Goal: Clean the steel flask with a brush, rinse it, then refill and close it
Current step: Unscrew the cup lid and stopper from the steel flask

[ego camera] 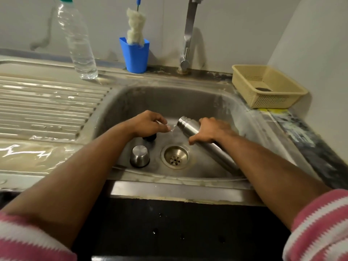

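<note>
My right hand point(211, 130) grips the steel flask point(188, 126) around its upper body and holds it tilted over the sink point(131, 98), mouth pointing left. Water spills from the mouth toward the drain point(176, 157). My left hand point(148, 123) hovers just left of the mouth, fingers loosely curled in the falling water and holding nothing. Under it lies the black stopper point(150, 137), and the steel cup lid point(139, 156) stands upside down on the sink floor. The bottle brush point(136, 27) stands in a blue cup point(136, 55) behind the sink.
A clear plastic water bottle point(78, 42) with a green cap stands on the wet ribbed drainboard point(47, 110) at the left. The tap point(189, 32) rises behind the basin. A beige plastic basket point(267, 85) sits on the counter at the right.
</note>
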